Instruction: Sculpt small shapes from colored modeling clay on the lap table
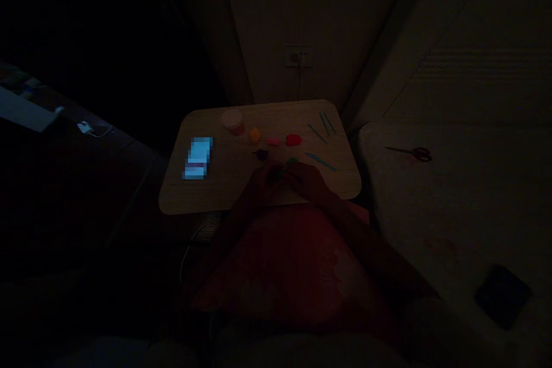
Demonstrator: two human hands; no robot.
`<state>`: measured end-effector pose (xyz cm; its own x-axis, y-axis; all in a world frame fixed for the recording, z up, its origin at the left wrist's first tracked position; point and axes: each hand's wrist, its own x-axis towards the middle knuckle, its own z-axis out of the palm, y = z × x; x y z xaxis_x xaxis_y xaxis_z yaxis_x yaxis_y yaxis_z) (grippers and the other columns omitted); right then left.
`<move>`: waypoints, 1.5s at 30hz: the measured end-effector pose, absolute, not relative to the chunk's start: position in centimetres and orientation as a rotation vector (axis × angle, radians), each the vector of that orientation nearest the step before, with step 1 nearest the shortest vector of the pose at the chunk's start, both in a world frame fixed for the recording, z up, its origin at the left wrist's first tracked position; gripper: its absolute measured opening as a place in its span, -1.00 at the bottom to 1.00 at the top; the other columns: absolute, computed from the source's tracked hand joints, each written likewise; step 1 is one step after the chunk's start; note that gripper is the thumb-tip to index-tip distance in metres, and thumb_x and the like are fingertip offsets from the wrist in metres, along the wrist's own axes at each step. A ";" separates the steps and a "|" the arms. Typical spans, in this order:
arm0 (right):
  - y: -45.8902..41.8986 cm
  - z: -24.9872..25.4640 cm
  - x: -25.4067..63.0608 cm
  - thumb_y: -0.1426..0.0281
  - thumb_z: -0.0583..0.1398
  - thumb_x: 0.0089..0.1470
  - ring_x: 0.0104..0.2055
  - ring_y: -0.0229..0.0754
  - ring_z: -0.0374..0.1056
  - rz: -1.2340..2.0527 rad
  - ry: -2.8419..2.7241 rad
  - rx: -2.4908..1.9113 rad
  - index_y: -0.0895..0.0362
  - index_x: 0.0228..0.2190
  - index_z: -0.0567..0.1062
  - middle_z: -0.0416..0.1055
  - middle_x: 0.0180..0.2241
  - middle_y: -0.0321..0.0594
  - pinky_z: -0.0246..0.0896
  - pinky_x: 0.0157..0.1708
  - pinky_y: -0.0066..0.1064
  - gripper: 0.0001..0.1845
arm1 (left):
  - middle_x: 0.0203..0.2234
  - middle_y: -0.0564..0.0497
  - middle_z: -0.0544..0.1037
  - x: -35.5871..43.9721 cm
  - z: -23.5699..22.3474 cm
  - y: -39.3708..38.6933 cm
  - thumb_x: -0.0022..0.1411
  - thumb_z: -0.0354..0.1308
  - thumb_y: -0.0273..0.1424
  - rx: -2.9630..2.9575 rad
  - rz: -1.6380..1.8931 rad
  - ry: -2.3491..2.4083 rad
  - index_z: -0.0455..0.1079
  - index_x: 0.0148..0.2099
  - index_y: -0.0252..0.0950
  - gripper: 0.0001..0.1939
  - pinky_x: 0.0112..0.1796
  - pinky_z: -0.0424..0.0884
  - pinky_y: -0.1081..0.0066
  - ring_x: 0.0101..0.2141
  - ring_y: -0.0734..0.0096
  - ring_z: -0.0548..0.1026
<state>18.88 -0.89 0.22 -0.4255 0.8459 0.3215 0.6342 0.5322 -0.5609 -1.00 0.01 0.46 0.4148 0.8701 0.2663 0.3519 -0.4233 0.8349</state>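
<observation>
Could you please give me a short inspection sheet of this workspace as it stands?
surface: wood-grain table, dimly lit.
job's things: orange clay, pink clay, red clay, purple clay, green clay, clay tub, teal sculpting tools.
clutter: glowing phone; scissors on pale sofa.
grips: left hand, right hand together at green clay; hold too dark to tell.
cables: pale cable below wall socket.
surroundings: dark room; red fabric on lap.

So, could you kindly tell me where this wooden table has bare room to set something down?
Bare room lies between the glowing phone and the clay lumps, and in front of the phone, left of the left hand. A narrower patch sits beside the right hand. The clay lumps and teal tools crowd the middle.
</observation>
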 end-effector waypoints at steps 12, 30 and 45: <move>-0.6 -0.2 19.1 0.12 0.00 0.32 -0.44 -0.18 0.22 0.749 -1.633 -1.255 0.06 -0.52 0.32 0.28 -0.52 -0.27 0.11 -0.39 -0.36 -0.56 | -0.66 0.11 0.43 -1.3 1.6 -0.1 0.37 0.10 -0.23 1.917 0.821 1.116 0.35 -0.51 -0.28 -0.60 -0.45 0.25 0.45 -0.57 0.46 0.38; -0.3 -0.8 19.7 0.22 0.25 0.18 -0.18 -0.11 0.51 0.893 -1.361 -1.103 0.08 -0.21 0.63 0.61 -0.20 -0.15 0.40 -0.15 -0.29 -0.76 | -0.39 0.02 0.62 -1.1 0.5 0.3 0.37 0.04 -0.34 1.759 0.981 1.065 0.45 0.07 -0.29 -0.70 -0.21 0.49 0.35 -0.37 0.34 0.56; -0.7 -0.2 19.4 0.20 0.30 0.08 -0.57 -0.23 0.37 1.092 -1.269 -1.191 0.10 -0.48 0.59 0.50 -0.59 -0.26 0.25 -0.55 -0.42 -0.76 | -0.35 -0.04 0.58 -1.5 0.3 0.9 0.14 -0.01 -0.53 2.040 0.987 0.913 0.53 -0.33 -0.28 -0.74 -0.10 0.45 0.24 -0.26 0.29 0.52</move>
